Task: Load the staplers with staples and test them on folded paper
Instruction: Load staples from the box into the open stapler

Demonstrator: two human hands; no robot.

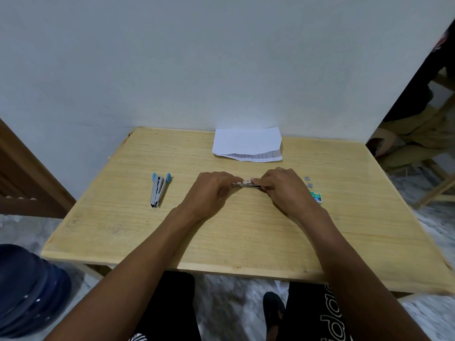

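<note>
A small metal stapler (246,184) lies sideways at the middle of the wooden table (246,242). My left hand (213,193) grips its left end and my right hand (283,190) grips its right end, fingers curled over it; most of it is hidden. A second stapler (157,190) with blue tips lies swung wide apart on the left, untouched. Folded white paper (247,145) rests at the back edge by the wall. A green staple box (316,196) and two loose staple strips (307,181) lie just right of my right hand.
The table stands against a grey wall (221,57). A blue water bottle (27,291) sits on the floor at the lower left. A wooden chair frame (438,188) and another person's clothing show at the right. My legs are under the front edge.
</note>
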